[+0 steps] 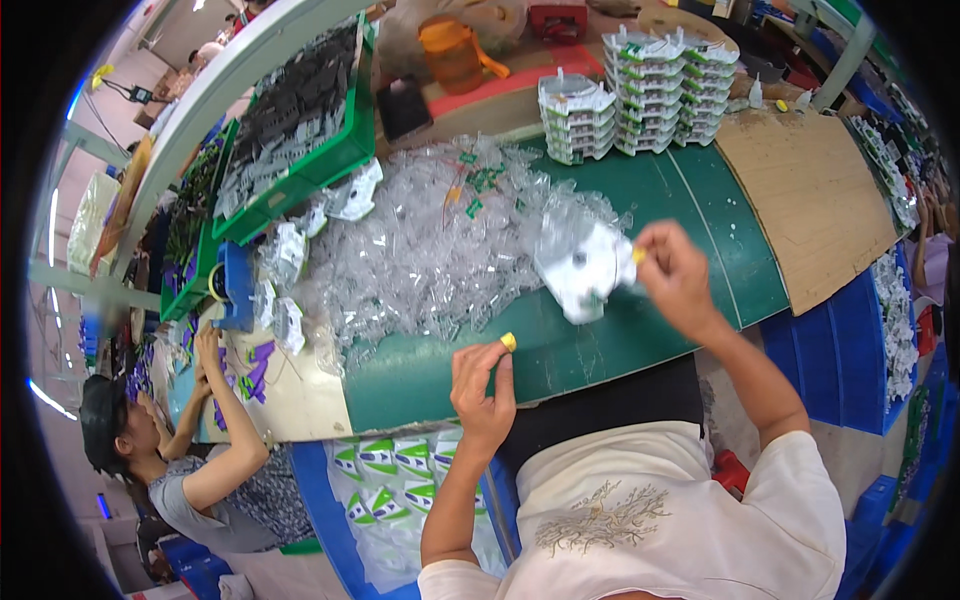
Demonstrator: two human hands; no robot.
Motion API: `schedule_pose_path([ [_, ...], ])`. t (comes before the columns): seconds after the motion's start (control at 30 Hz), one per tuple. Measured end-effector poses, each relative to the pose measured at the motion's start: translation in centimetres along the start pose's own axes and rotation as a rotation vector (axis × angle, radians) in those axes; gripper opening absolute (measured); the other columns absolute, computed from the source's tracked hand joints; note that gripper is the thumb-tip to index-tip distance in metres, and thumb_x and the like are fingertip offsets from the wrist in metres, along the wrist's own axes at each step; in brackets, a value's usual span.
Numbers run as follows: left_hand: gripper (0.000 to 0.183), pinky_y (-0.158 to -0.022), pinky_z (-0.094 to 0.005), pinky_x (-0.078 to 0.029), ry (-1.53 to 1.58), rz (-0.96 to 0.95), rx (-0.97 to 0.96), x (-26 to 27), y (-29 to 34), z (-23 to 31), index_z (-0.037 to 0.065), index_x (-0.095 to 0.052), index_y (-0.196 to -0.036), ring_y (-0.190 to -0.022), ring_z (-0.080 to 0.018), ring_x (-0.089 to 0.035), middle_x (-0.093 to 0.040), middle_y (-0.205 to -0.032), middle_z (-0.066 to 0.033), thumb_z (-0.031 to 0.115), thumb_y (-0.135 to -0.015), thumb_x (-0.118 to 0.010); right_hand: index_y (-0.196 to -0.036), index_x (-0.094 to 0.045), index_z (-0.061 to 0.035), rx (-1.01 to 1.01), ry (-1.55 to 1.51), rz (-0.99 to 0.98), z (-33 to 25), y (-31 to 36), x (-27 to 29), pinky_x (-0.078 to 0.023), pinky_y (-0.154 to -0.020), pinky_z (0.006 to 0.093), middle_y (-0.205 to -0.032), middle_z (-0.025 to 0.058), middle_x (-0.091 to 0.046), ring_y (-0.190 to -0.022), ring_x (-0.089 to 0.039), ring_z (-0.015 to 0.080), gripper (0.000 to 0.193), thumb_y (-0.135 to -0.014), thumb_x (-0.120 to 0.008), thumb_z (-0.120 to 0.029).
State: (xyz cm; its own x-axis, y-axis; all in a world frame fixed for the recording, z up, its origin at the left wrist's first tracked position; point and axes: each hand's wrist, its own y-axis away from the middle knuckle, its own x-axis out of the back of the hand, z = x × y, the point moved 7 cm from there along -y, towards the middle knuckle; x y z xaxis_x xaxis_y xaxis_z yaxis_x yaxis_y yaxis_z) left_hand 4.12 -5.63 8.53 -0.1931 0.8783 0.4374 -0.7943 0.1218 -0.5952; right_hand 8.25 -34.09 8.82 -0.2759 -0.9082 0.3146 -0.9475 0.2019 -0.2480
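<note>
My right hand [680, 280] pinches the right edge of a white plastic housing [582, 272], blurred by motion, over the green worktop; a yellow fingertip cover shows at the grip. Clear plastic lies right behind the housing, and I cannot tell whether it is attached. My left hand [483, 392] hovers by the worktop's near edge, fingers loosely bent, thumb and index apart, nothing visible between them. Its index finger wears a yellow fingertip cover [508, 342]. Beyond both hands spreads a large heap of clear plastic parts [410, 245], with a few small green circuit boards [484, 180] on top.
Stacked white housings [648, 95] stand at the back right, beside a cardboard sheet [805, 195]. A green crate [290, 180] of grey parts is at the back left. Below the near edge sits a blue bin [345, 520] of green-and-white pieces. A co-worker [205, 450] works at left.
</note>
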Motion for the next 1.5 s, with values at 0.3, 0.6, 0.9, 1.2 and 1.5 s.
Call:
schedule_pose_path([
  [0.3, 0.014, -0.074, -0.0369, -0.049, 0.044, -0.220, 0.080, -3.2, 3.2, -2.9, 0.001, -0.070, -0.094, -0.080, -0.0291, -0.064, -0.070, -0.085, -0.0119, -0.002, -0.080, -0.071, -0.102, -0.061, -0.0010, 0.072, -0.031, 0.324, 1.3, -18.9, 2.6, -0.046, -0.056, 0.0293, -0.064, 0.0050, -0.065, -0.058, -0.059, 0.0097, 0.020, -0.085, -0.063, -0.012],
  [0.6, 0.015, -0.072, -0.0368, -0.048, 0.005, -0.174, 0.086, -3.1, 2.8, -2.7, 0.002, -0.070, -0.093, -0.078, -0.0277, -0.064, -0.069, -0.084, -0.0101, -0.001, -0.078, -0.073, -0.098, -0.062, -0.0050, 0.238, 0.116, 0.666, 1.5, -19.9, 0.7, -0.046, -0.055, 0.0364, -0.062, 0.0072, -0.062, -0.055, -0.059, 0.0176, 0.013, -0.087, -0.064, -0.010],
  [0.9, 0.015, -0.071, -0.0363, -0.049, -0.016, -0.157, 0.071, -3.0, 2.7, -2.6, 0.002, -0.070, -0.089, -0.075, -0.0272, -0.064, -0.071, -0.085, -0.0100, -0.002, -0.076, -0.075, -0.089, -0.072, -0.0049, 0.361, 0.243, -0.178, -4.2, -16.4, -15.0, -0.052, -0.069, 0.0414, -0.080, 0.0146, -0.069, -0.078, -0.068, 0.0312, 0.014, -0.083, -0.066, -0.016],
  [1.2, 0.018, -0.069, -0.0354, -0.047, -0.011, -0.109, 0.011, -3.0, 2.8, -2.1, 0.004, -0.069, -0.093, -0.077, -0.0255, -0.063, -0.069, -0.085, -0.0074, 0.000, -0.076, -0.075, -0.072, -0.074, -0.0055, 0.295, 0.330, -0.302, -3.6, -19.3, -20.6, -0.054, -0.067, 0.0432, -0.076, 0.0163, -0.071, -0.072, -0.069, 0.0351, 0.022, -0.073, -0.070, -0.027],
  [1.5, 0.017, -0.073, -0.0356, -0.050, 0.135, -0.065, 0.103, -2.0, 3.2, -3.0, 0.000, -0.069, -0.096, -0.080, -0.0276, -0.065, -0.069, -0.088, -0.0119, 0.000, -0.079, -0.074, -0.098, -0.068, -0.0017, -0.114, -0.274, -0.529, -6.9, -14.6, -16.0, -0.035, -0.046, 0.0212, -0.067, -0.0022, -0.059, -0.054, -0.047, 0.0034, 0.019, -0.090, -0.065, -0.018],
])
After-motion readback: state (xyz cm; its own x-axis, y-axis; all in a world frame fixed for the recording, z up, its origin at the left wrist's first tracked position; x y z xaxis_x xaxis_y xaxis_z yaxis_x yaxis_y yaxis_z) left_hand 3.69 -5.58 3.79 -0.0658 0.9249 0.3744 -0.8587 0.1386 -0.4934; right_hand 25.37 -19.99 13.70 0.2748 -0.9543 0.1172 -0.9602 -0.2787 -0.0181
